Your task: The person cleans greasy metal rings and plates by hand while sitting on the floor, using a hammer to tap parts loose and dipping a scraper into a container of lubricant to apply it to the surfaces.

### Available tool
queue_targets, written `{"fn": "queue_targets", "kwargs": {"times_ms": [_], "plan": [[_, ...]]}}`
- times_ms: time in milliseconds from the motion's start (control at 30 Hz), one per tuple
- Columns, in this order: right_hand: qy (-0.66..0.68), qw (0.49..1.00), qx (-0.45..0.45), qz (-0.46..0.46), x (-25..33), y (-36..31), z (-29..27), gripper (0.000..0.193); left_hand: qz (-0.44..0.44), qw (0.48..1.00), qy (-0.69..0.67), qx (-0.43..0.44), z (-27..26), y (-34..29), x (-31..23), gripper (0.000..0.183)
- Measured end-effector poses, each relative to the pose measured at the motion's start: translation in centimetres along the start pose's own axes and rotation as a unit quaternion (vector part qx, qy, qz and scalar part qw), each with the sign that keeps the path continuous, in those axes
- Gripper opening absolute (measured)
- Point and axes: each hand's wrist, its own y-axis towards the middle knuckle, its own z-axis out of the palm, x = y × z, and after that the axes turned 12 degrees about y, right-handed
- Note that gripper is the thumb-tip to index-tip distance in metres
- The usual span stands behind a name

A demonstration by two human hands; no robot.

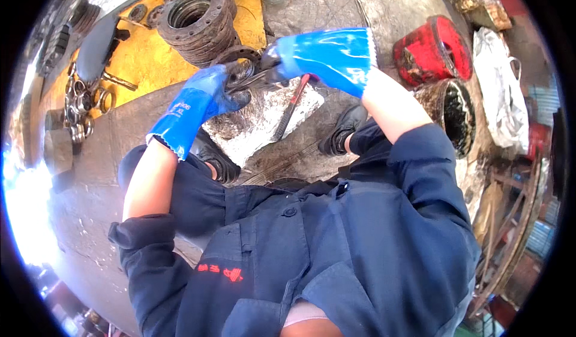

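My left hand (217, 91), in a blue rubber glove, is closed on the near left side of a dark, greasy metal ring (245, 84). From the far right, my right hand (285, 58), gloved the same way, has its blackened fingers closed on the same ring. Fingers and shadow hide part of its outline. Below the hands a crumpled silvery-white sheet (249, 133) lies on the ground between my shoes. A tool with a red and black handle (293, 109) rests on that sheet, its upper end passing under my right glove.
A stack of rusty flange rings (195, 31) stands on a yellow sheet (141, 61) at far left. Several smaller metal rings (81, 100) lie left. At right are a grimy red bucket (429, 52), a black-coated can (459, 118) and a white bag (501, 91).
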Motion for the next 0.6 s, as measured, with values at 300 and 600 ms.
{"fn": "queue_targets", "kwargs": {"times_ms": [300, 600], "plan": [[0.482, 0.842, -0.240, -0.033, -6.4, 3.3, 7.5, 0.058, -0.154, 0.980, 0.100, 0.076, 3.7, 1.0, 3.7, 0.031], [0.568, 0.704, -0.280, 0.323, -22.7, 9.1, 32.7, 0.030, -0.210, 0.975, 0.037, -0.057, 7.7, 3.7, 3.7, 0.032]]}}
